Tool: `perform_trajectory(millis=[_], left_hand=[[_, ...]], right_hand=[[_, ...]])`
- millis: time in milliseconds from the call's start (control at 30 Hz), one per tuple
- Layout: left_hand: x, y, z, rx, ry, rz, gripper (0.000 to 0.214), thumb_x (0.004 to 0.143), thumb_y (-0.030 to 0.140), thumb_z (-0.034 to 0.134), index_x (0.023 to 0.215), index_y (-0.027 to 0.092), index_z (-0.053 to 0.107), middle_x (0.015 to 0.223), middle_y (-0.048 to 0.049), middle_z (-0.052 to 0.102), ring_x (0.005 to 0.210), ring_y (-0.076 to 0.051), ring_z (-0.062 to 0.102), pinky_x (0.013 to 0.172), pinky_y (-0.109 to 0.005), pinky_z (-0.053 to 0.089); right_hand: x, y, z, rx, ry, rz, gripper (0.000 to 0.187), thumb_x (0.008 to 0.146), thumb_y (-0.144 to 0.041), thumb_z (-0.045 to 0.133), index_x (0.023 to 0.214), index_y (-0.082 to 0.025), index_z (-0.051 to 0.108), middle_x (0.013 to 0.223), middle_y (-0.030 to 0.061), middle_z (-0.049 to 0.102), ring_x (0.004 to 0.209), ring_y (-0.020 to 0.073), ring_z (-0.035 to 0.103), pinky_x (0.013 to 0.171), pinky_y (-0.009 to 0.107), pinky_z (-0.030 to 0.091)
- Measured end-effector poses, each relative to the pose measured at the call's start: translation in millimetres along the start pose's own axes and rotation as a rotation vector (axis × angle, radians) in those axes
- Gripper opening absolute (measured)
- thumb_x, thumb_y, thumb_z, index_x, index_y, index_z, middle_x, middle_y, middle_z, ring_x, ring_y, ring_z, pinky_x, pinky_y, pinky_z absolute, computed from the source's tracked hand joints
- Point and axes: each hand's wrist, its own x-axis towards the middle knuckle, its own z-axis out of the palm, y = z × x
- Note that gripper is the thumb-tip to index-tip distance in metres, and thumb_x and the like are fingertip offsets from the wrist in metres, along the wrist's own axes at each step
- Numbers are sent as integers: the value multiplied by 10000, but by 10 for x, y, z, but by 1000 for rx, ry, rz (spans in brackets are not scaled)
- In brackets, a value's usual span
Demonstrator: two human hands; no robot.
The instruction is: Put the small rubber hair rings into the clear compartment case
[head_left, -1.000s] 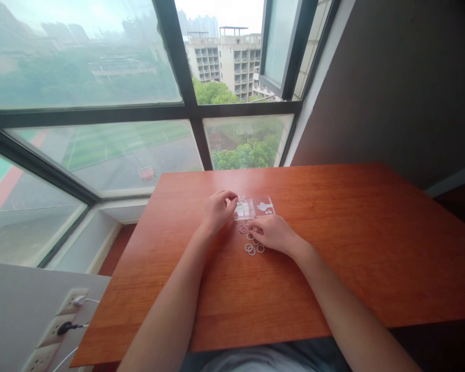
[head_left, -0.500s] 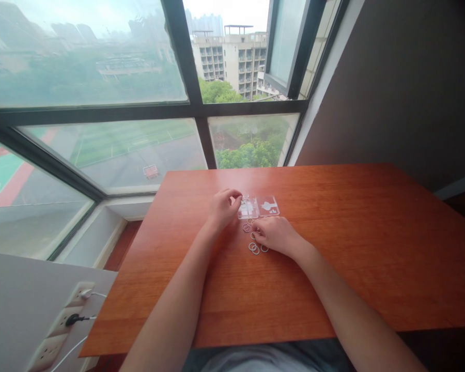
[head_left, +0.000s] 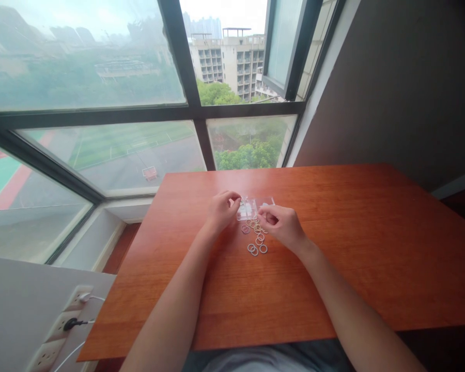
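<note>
My left hand rests on the wooden table with thumb and forefinger pinched at the left edge of a clear plastic piece. Just to the right, my right hand is lifted slightly, its fingers pinched together in front of a second clear plastic piece; whatever it pinches is too small to name. Several small metal rings lie scattered on the table between and just below the two hands.
A big window with dark frames runs along the table's far and left edges. A dark wall stands at the right. A power strip with a plugged cable sits on the ledge at lower left.
My right hand has lifted off the rings and moved up toward the clear plastic pieces, uncovering more rings. The left hand has stayed in place.
</note>
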Motion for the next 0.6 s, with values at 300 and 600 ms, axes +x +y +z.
perform_trajectory(millis=[300, 600], left_hand=[[-3, 8, -10, -2, -9, -9, 142, 830, 242, 555, 833, 179, 683, 767, -4, 644, 566, -92, 490, 562, -225, 377], [-22, 158, 49, -88, -24, 36, 121, 827, 224, 570, 826, 173, 681, 752, -5, 648, 566, -85, 472, 558, -214, 381]], right_hand=[[36, 9, -59, 62, 121, 55, 105, 780, -245, 582, 776, -183, 667, 517, -60, 430, 481, 85, 393, 544, 206, 368], [26, 48, -30, 33, 128, 44, 110, 791, -245, 585, 797, -181, 675, 527, -58, 438, 490, 87, 408, 550, 207, 365]])
